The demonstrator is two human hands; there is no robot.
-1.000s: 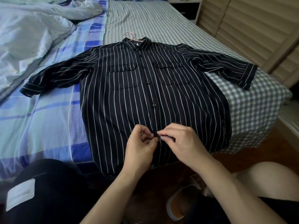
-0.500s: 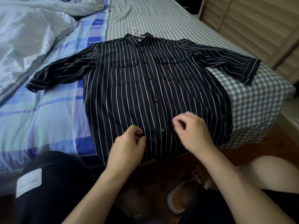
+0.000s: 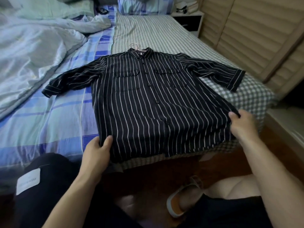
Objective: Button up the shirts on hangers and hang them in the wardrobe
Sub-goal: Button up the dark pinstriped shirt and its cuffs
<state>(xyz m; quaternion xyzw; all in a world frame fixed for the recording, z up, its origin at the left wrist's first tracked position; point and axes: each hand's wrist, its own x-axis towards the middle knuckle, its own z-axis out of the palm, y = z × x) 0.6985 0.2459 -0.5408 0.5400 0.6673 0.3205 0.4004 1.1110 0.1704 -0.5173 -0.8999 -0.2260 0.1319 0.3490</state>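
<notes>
Both hands had left the placket and moved out to the hem: left hand (image 3: 97, 149) gripped the striped shirt (image 3: 154, 102) at its lower-left corner, right hand (image 3: 243, 122) pinched the lower-right side. Shirt lay flat at the bed's (image 3: 49, 122) foot edge, on its hanger (image 3: 135, 46). Buttoning prob. done; lifting next.

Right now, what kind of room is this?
Most likely a home bedroom: a bed with a rumpled duvet, a nightstand at its head, and louvred doors alongside, possibly a wardrobe.
</notes>
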